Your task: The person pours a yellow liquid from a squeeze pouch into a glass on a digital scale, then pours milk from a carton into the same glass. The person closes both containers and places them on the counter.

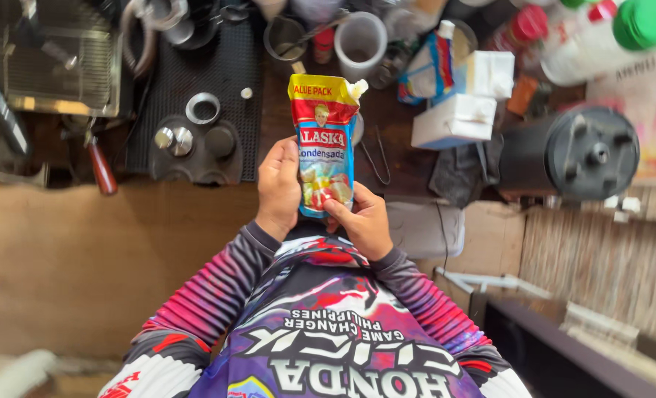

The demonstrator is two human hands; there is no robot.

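A soft pouch [325, 140], yellow and red at the top and pale blue lower down, with a white spout at its upper right corner, stands upright in front of my chest. My left hand [278, 188] wraps its left side. My right hand [363, 221] grips its lower right corner with the thumb on the front. Both hands hold it above the edge of a dark wooden counter [398, 158].
A black rubber mat [210, 66] carries a metal ring [203, 107] and round tamper pieces. White boxes [454, 119], a clear cup [360, 43], bottles and a green-capped container [646, 22] crowd the counter's right. A black round appliance [591, 153] sits farther right. A metal drip tray [59, 70] is at left.
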